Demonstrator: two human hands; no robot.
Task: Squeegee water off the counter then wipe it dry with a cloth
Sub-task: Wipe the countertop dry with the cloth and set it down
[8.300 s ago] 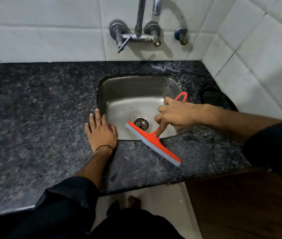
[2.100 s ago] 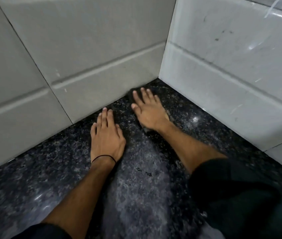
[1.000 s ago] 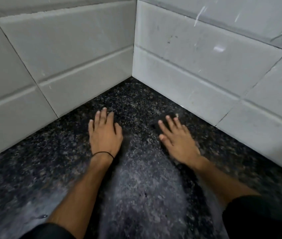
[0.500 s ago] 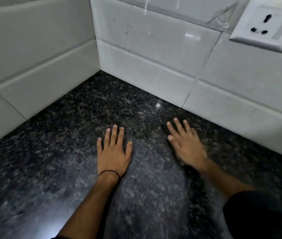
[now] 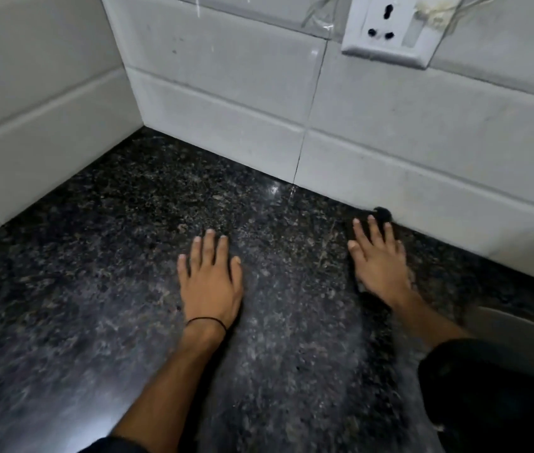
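Two bare hands lie flat on one dark speckled counter (image 5: 95,256) where two white-tiled walls meet, the side wall (image 5: 30,109) far left of the single white socket (image 5: 386,27) and the back wall (image 5: 226,93) carrying it. The left hand (image 5: 208,282), well below and left of the socket, rests palm down on the bare stone with its fingers straight and close together, holding nothing. One thin black band (image 5: 207,320) circles its wrist. The socket shows three round holes and one switch. Straight below it, the right hand (image 5: 378,266) presses down with its fingers spread and straight on one dark cloth (image 5: 382,212). Most of the cloth is hidden under that hand. A small dark edge shows past the fingertips, touching the foot of the back wall. A dark sleeve (image 5: 488,403) covers the right forearm, below and right of the socket. One grey curved rim (image 5: 527,331) sits at the frame's right edge, too blurred to tell what it is.
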